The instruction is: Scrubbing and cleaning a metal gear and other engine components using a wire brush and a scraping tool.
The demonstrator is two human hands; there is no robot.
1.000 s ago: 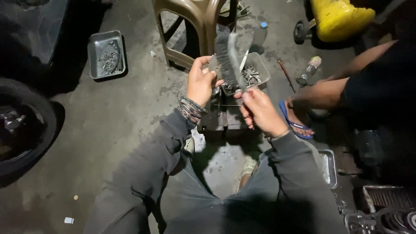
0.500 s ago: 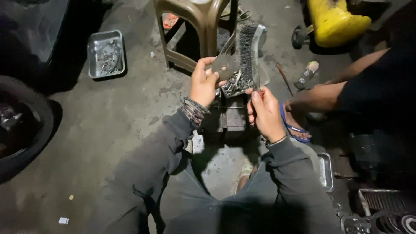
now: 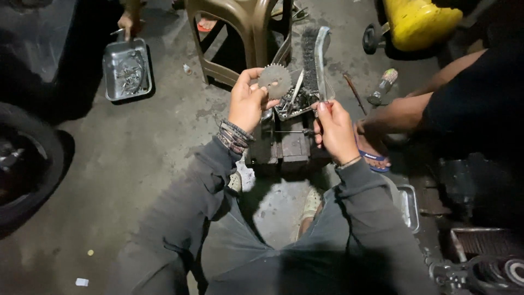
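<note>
Head view: small toothed sprocket (image 3: 274, 80) now pinched upright between thumb and fingertips of left hand (image 3: 248, 104), lifted up in front of the brown plastic stool (image 3: 234, 38) and turned flat-face toward the camera. Half a second ago the left hand held a flatter grey piece lower, against the brush; a second ago both hands were closed together over the brush. So the two hands have parted, and the sprocket is held out alone, apparently for a look at its teeth.

Right hand (image 3: 335, 131) closed around the handle of a long wire brush (image 3: 315, 63), bristles standing up and away from the sprocket, not touching it. Brush has swung from slanted to near upright.

Directly below both hands: small metal tray (image 3: 292, 106) of loose dark parts, set on a dark block (image 3: 289, 147) on the concrete floor (image 3: 136, 164).

Further out: second metal tray (image 3: 126, 71) near the floor's far left, another person's hand (image 3: 130, 23) at its top edge. Screwdriver (image 3: 382, 86) lying to the right, beside another person's arm (image 3: 415, 109) and blue sandal (image 3: 374, 155). Yellow container (image 3: 420, 22) at far right. Tyre (image 3: 27, 169) at left edge.

No readable packages, labels or signs; a small white scrap (image 3: 82, 282) lies near the floor's near-left corner.
</note>
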